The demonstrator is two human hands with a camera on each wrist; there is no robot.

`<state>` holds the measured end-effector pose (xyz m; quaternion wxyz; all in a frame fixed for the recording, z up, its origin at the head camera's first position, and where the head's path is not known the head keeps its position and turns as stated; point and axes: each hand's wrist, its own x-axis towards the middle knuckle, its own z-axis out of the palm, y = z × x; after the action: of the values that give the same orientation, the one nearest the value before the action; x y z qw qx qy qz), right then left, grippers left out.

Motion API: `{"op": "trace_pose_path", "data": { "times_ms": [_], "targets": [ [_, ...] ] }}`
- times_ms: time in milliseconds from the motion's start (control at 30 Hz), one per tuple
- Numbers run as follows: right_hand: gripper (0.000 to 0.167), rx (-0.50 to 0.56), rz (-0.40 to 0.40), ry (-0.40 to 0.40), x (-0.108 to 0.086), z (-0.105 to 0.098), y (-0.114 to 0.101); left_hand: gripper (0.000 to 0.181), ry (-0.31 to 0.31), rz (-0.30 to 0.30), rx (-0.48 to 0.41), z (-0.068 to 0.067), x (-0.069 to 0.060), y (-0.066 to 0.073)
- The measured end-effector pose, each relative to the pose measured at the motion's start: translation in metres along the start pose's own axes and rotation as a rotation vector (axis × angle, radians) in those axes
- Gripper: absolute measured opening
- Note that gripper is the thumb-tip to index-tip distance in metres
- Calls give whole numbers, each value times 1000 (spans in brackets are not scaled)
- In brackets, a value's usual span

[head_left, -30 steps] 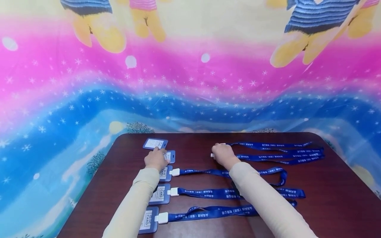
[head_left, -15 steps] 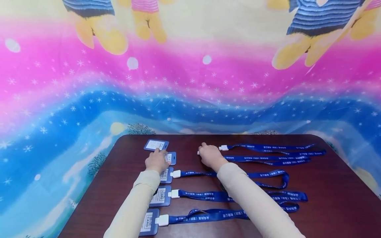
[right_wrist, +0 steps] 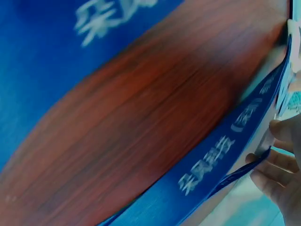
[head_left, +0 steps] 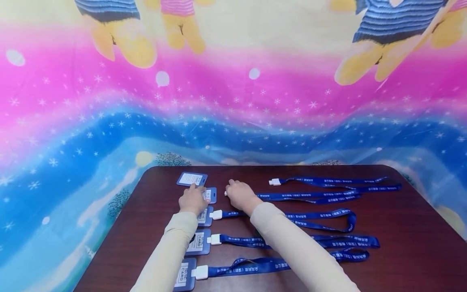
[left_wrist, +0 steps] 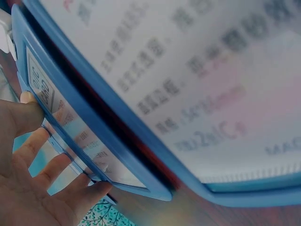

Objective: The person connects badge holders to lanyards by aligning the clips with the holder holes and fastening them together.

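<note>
My left hand [head_left: 192, 200] grips a blue-framed ID badge holder [head_left: 212, 195] lying second from the back. In the left wrist view, the thumb and fingers of the left hand [left_wrist: 42, 162] lie along edges of the badge holder [left_wrist: 89, 136]. My right hand [head_left: 239, 196] pinches a blue lanyard [head_left: 292, 196] close to its white clip [head_left: 226, 194], a short gap right of that holder. Fingers mostly cover the clip. In the right wrist view, the right hand [right_wrist: 282, 162] is at the printed strap [right_wrist: 211, 165].
Behind my left hand lies a loose badge holder [head_left: 191, 178]. A loose lanyard [head_left: 328, 181] with a white clip lies at the back right. Nearer me, three badge holders joined to lanyards lie in rows, including the front holder [head_left: 187, 273]. The brown table [head_left: 397, 227] meets a printed curtain [head_left: 233, 101].
My right hand has moved left, drawing one lanyard toward the badge holder and away from the back lanyard. The left hand has stayed in place on its badge holder.
</note>
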<state>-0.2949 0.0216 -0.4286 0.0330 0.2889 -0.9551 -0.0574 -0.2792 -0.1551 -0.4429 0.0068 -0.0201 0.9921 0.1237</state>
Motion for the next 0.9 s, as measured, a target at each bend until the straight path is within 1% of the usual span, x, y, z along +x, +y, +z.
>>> {"op": "trace_pose_path", "data": {
  "times_ms": [200, 367, 500, 667, 900],
  "targets": [
    [26, -28, -27, -6, 9, -3, -12, 52, 4, -6, -3, 2, 2, -2],
    [26, -60, -66, 18, 17, 0, -16, 51, 15, -6, -13, 2, 2, 0],
    [26, -71, -77, 12, 22, 1, -18, 49, 25, -4, -27, 2, 1, 1],
    [21, -61, -84, 9, 26, 4, -17, 47, 31, 6, -51, -1, -2, 1],
    [17, -42, -98, 32, 31, 9, -15, 48, 34, 12, -87, -2, -5, 0]
  ]
}}
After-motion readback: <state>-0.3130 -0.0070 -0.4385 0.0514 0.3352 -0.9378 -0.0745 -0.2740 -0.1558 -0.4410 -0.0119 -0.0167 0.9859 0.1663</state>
